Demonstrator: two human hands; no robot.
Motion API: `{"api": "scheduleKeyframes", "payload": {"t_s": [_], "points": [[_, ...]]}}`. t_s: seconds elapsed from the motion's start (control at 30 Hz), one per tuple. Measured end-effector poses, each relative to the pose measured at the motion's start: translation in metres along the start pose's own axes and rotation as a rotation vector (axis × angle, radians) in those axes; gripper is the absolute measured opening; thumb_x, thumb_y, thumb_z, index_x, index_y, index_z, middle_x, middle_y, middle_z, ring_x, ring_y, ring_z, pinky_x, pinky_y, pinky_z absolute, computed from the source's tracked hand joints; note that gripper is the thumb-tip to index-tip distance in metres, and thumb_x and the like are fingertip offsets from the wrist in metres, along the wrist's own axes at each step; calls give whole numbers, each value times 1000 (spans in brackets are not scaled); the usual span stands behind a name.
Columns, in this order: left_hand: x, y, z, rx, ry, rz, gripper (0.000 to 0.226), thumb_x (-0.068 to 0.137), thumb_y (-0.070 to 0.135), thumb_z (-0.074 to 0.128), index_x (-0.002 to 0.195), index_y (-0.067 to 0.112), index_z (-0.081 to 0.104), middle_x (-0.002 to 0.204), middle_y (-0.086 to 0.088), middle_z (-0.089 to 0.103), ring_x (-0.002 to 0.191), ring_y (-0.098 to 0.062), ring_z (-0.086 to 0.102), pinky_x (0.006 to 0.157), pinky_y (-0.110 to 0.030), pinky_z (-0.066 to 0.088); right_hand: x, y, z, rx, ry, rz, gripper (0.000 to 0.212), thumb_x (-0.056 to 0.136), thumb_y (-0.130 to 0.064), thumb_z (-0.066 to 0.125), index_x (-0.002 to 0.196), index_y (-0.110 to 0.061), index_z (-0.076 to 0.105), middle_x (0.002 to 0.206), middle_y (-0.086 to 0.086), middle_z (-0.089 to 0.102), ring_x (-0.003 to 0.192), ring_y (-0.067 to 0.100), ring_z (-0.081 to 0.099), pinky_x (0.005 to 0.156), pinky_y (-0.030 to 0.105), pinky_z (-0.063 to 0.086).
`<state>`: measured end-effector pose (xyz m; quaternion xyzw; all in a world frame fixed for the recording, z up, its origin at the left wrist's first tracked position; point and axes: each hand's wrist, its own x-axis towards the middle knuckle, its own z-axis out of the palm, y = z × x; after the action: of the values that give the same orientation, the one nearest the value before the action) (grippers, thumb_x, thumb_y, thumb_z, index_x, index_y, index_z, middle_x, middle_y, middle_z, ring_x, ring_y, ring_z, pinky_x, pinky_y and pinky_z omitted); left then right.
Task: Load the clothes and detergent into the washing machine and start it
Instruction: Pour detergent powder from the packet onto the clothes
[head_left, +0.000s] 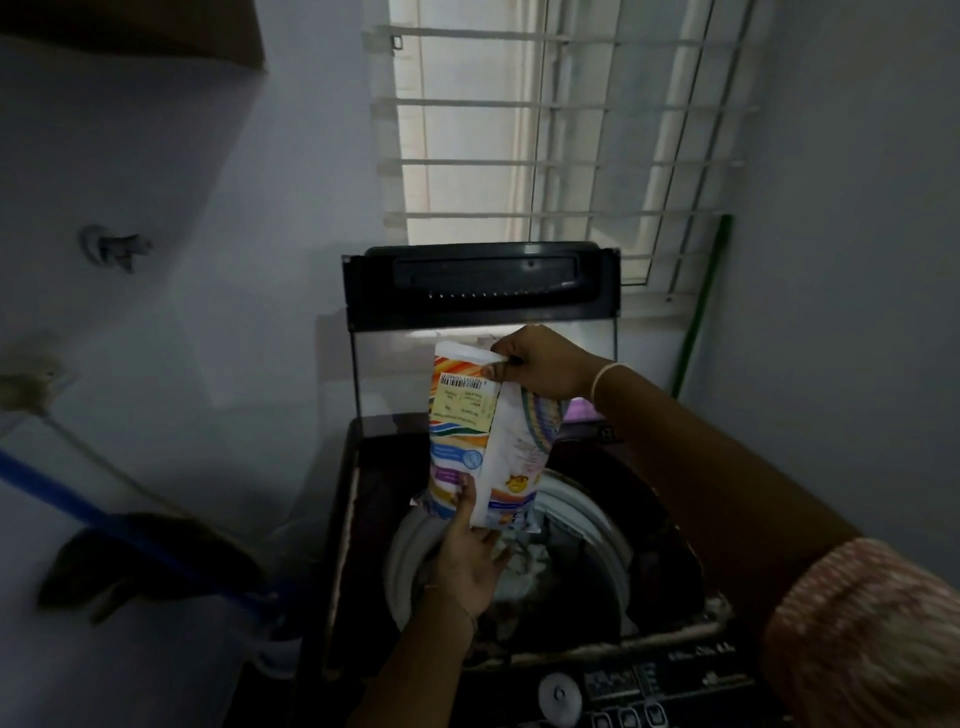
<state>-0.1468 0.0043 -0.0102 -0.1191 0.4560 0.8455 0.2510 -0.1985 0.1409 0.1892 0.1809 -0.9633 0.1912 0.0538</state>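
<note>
Two hands hold one detergent packet (478, 441) upright above the open washing machine (358, 545). The right hand (540, 364) pinches the packet's folded top edge between thumb and fingers, with a pale bangle (605, 376) on its wrist and a patterned sleeve (872, 623) at the near right. The left hand (467, 551) grips the packet from below, thumb lying up its front face and the palm cupped under the bottom seam. The packet is white with coloured stripes and a barcode label near its top; whether its top is cut open I cannot tell.

Directly beneath the packet lies the round drum (597, 519), and pale clothes (524, 564) sit inside it, dim but visible. The dark lid (480, 286) stands raised at the far side of the machine, in front of a barred window (545, 130). At the near edge is the control panel (649, 680) – its markings too blurred to read. A blue hose (104, 519) runs along the left wall, a tap (114, 249) is fixed higher on that wall, and a green pole (701, 312) leans at the far right.
</note>
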Motion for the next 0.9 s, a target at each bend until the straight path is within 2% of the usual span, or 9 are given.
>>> {"api": "scheduleKeyframes", "payload": {"t_s": [0.13, 0.23, 0.27, 0.37, 0.53, 0.6, 0.77, 0.83, 0.9], "points": [[10, -15, 6, -33, -48, 7, 55, 90, 56, 44, 123, 16, 62, 115, -13, 68, 101, -32, 60, 102, -50, 40, -15, 21, -4, 59, -9, 48, 24, 93, -25, 58, 84, -5, 66, 94, 16, 69, 80, 20, 61, 75, 28, 48], [18, -24, 7, -8, -154, -13, 53, 88, 53, 41, 98, 14, 75, 87, -13, 72, 85, -32, 58, 91, -48, 43, -22, 33, -2, 70, -6, 67, 32, 94, -26, 57, 89, 4, 66, 95, 18, 70, 81, 21, 62, 74, 28, 47], [20, -26, 8, -8, -179, -24, 55, 84, 54, 44, 99, 12, 75, 87, -16, 71, 82, -33, 56, 88, -48, 43, -25, 38, 0, 81, -5, 78, 33, 94, -27, 56, 92, 5, 67, 96, 18, 70, 84, 24, 64, 77, 31, 48], [31, -36, 4, -75, -144, -79, 67, 74, 52, 54, 125, 8, 58, 111, -22, 63, 91, -37, 59, 92, -54, 43, -38, 53, 8, 142, -14, 117, 34, 94, -29, 55, 96, 3, 67, 100, 15, 71, 90, 27, 67, 81, 37, 54], [37, -48, 1, -93, -123, -129, 35, 97, 37, 41, 109, 12, 60, 94, -13, 74, 86, -32, 68, 78, -46, 52, -64, 76, 28, 281, -17, 199, 24, 95, -28, 53, 98, -7, 65, 98, 8, 69, 79, 14, 62, 66, 14, 50], [36, -55, 1, -97, -104, -133, 29, 99, 33, 42, 115, 15, 58, 106, -11, 69, 98, -33, 63, 80, -47, 50, -73, 84, 38, 284, -29, 231, 30, 96, -28, 52, 102, -3, 65, 96, 6, 67, 78, 14, 62, 62, 8, 47], [44, -72, -7, -14, -38, -82, 62, 70, 36, 77, 127, 22, 56, 124, -9, 65, 116, -36, 58, 92, -52, 50, -91, 110, 56, 327, -76, 298, 34, 96, -29, 52, 105, 0, 66, 106, 13, 70, 87, 24, 68, 81, 36, 56], [47, -74, -8, 22, -29, -63, 67, 66, 37, 83, 127, 25, 58, 126, -9, 64, 117, -36, 58, 100, -57, 44, -98, 118, 60, 396, -60, 323, 27, 95, -27, 53, 99, -4, 66, 104, 10, 70, 77, 12, 66, 71, 22, 56], [50, -76, -10, 55, -6, -59, 68, 62, 37, 86, 123, 25, 60, 121, -8, 66, 112, -33, 61, 99, -55, 45, -107, 123, 63, 453, -55, 364, 20, 95, -27, 54, 95, -10, 64, 99, 5, 69, 71, 4, 64, 61, 11, 53]]}}
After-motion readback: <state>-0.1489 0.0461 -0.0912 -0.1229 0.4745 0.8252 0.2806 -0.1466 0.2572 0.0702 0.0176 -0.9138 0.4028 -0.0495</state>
